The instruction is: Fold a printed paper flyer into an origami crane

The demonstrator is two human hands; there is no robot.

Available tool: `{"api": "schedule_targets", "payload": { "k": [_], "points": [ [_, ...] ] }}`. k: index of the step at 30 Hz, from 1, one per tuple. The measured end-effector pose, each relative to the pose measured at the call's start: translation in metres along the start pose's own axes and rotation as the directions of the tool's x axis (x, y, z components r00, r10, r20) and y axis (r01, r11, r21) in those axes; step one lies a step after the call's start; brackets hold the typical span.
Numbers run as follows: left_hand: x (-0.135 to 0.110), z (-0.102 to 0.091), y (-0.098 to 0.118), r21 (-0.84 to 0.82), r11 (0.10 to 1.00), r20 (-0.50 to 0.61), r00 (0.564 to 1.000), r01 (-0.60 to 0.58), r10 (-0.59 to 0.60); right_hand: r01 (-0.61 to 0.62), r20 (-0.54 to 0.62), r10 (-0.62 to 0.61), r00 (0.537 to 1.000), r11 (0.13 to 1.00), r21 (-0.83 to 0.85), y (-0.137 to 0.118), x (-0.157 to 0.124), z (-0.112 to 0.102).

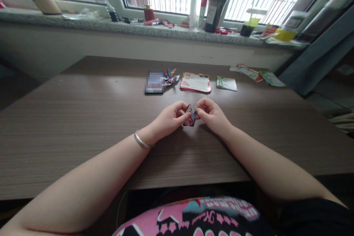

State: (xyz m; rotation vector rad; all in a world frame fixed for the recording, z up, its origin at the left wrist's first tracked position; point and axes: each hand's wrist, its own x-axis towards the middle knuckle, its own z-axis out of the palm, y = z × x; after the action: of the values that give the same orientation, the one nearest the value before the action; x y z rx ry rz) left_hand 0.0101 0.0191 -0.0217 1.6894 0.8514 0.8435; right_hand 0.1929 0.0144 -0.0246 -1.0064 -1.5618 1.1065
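Observation:
Between my hands, just above the middle of the table, is a small folded piece of printed paper (189,121) in red, white and dark colours. My left hand (173,116) pinches its left side between thumb and fingers; a silver bangle circles that wrist. On the other side, the thumb and forefinger of my right hand (210,114) are closed on its right edge. Beyond them lie a stack of red-bordered printed cards (195,82), a smaller green and white stack (226,83), and several folded paper pieces (172,78) beside a blurred dark phone-like rectangle (155,82).
Opened green and red packets (249,72) lie at the table's far right. Behind the brown table (83,118), a stone windowsill (171,31) carries a dark cup (215,11), a yellow-labelled bottle (290,27), a red bottle (148,13) and small items. A grey curtain (318,59) hangs at right.

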Motion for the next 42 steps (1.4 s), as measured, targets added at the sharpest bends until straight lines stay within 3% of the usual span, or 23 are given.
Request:
{"api": "schedule_targets", "payload": {
  "k": [6, 21, 28, 32, 36, 38, 42],
  "points": [
    [-0.001, 0.005, 0.003, -0.081, 0.997, 0.024, 1.000, 0.013, -0.011, -0.041, 0.086, 0.036, 0.996, 0.997, 0.058, -0.002, -0.001, 0.001],
    [0.000, -0.002, 0.007, -0.291, 0.936, 0.154, 0.976, 0.196, -0.157, -0.143, 0.199, 0.099, 0.975, 0.965, 0.220, -0.007, 0.002, -0.007],
    [-0.002, -0.002, 0.007, -0.327, 0.908, 0.190, 0.959, 0.263, -0.209, -0.137, 0.258, 0.085, 0.962, 0.973, 0.188, -0.004, 0.003, -0.010],
    [-0.002, -0.002, 0.006, -0.294, 0.920, 0.175, 0.961, 0.259, -0.214, -0.050, 0.301, 0.020, 0.953, 0.995, 0.092, -0.003, 0.003, -0.014],
    [-0.002, -0.002, 0.003, -0.286, 0.921, 0.183, 0.959, 0.263, -0.217, 0.136, 0.286, -0.089, 0.954, 0.979, -0.149, -0.003, 0.002, -0.019],
    [-0.002, -0.002, 0.004, -0.286, 0.920, 0.180, 0.958, 0.268, -0.224, 0.286, 0.273, -0.208, 0.939, 0.914, -0.287, -0.006, 0.002, -0.022],
    [-0.003, -0.001, 0.009, -0.290, 0.915, 0.181, 0.955, 0.281, -0.236, 0.521, 0.309, -0.420, 0.853, 0.695, -0.496, -0.015, -0.001, -0.024]
  ]
}}
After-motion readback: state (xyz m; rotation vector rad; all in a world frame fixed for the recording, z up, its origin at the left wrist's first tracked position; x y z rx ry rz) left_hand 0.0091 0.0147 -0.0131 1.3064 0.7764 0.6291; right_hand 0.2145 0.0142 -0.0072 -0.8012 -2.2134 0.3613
